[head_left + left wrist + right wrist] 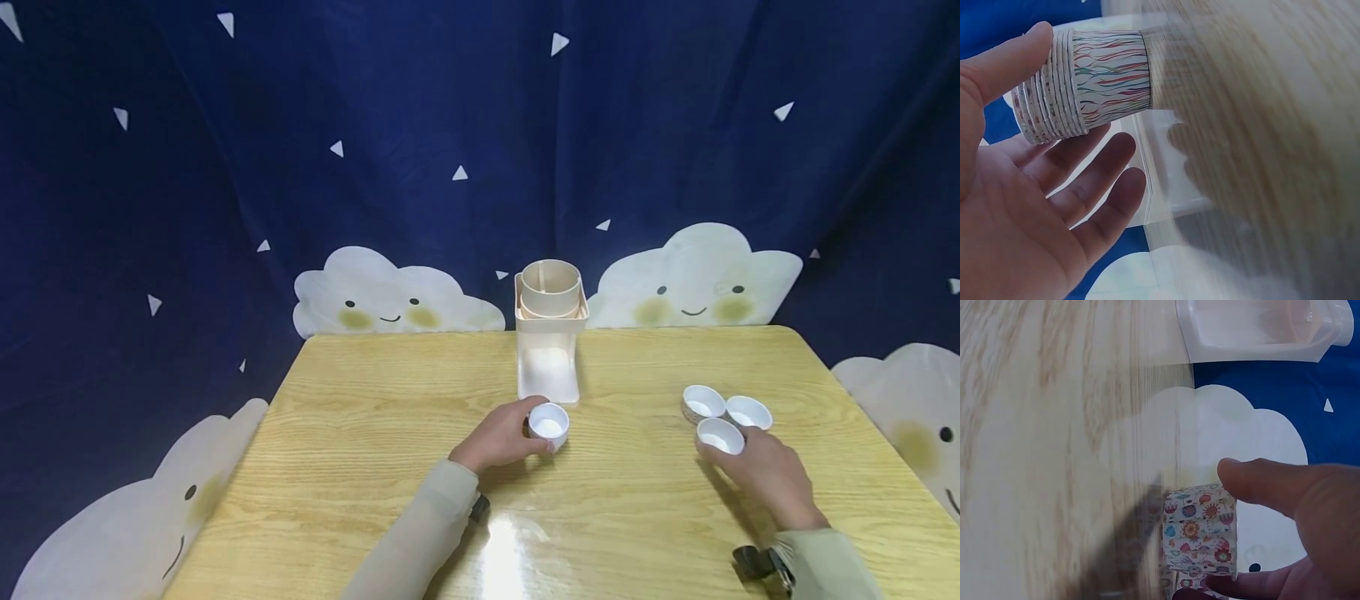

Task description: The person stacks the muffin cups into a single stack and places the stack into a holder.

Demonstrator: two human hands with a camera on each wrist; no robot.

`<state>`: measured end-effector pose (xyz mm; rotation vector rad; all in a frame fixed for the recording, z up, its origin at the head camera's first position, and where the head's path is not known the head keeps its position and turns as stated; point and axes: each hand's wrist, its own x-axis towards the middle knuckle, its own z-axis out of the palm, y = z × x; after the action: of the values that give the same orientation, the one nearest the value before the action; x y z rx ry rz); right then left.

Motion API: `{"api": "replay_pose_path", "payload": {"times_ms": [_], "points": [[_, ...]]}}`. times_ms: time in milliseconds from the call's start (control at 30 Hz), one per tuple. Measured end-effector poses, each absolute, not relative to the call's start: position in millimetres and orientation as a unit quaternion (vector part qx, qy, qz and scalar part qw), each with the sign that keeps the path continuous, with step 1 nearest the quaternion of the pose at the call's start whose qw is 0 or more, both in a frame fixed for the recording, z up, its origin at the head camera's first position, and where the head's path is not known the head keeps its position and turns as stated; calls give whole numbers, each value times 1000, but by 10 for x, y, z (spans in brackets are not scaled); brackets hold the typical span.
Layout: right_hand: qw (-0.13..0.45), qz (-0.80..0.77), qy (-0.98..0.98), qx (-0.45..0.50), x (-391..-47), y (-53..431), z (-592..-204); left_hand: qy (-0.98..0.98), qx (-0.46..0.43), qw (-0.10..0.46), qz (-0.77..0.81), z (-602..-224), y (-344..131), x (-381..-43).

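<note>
My left hand [504, 435] grips a stack of nested paper cups [1110, 78] between thumb and forefinger, its other fingers spread. The cups have wavy coloured lines and several rims bunched together; their white inside faces up in the head view. Over on the right, my right hand [776, 479] pinches a paper cup [1200, 530] printed with flowers, thumb on one side and fingers on the other. Two more white-lined cups, a left one [703, 402] and a right one [748, 412], stand right behind it, close together.
A cream plastic stand [550, 362] with a round tube [551, 287] on top is at the back middle of the wooden table [390, 383], just beyond the left hand. Behind the table hangs a dark blue curtain [420, 100] with clouds and white triangles.
</note>
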<state>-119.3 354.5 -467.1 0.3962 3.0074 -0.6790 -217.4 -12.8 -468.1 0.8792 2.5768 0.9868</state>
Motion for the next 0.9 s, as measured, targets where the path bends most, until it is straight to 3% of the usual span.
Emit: {"api": "replay_pose_path", "payload": {"times_ms": [900], "points": [[-20,-215,971,99,-1122,3549,-4638,888,270,131,350,-4694,-106,-2194]]}}
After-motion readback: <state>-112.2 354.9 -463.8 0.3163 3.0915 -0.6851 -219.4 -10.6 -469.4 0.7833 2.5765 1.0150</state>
